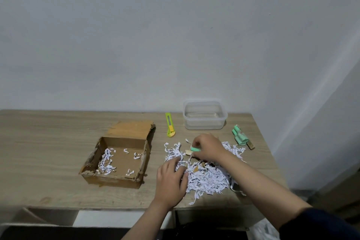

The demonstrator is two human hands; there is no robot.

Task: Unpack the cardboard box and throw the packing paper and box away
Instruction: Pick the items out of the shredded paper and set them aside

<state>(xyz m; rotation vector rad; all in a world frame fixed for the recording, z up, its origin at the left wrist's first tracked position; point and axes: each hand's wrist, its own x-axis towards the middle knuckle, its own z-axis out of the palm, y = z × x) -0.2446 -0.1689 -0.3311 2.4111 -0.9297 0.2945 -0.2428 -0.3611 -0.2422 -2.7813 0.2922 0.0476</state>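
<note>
An open brown cardboard box (116, 159) sits left of centre on the table, with a few white paper shreds left on its floor. A heap of shredded white packing paper (208, 177) lies to its right. My right hand (208, 149) is over the heap's far side, pinching a small green-capped item (194, 149) with a tan end. My left hand (171, 179) rests palm down on the heap's near left edge, fingers spread into the shreds. A group of similar green-capped items (240, 135) lies at the right.
A yellow-green utility knife (169, 125) lies behind the heap. A clear plastic tub (205, 115) stands at the back right, near the wall. The wooden table (48, 142) ends close to my body and at the right, past the green items.
</note>
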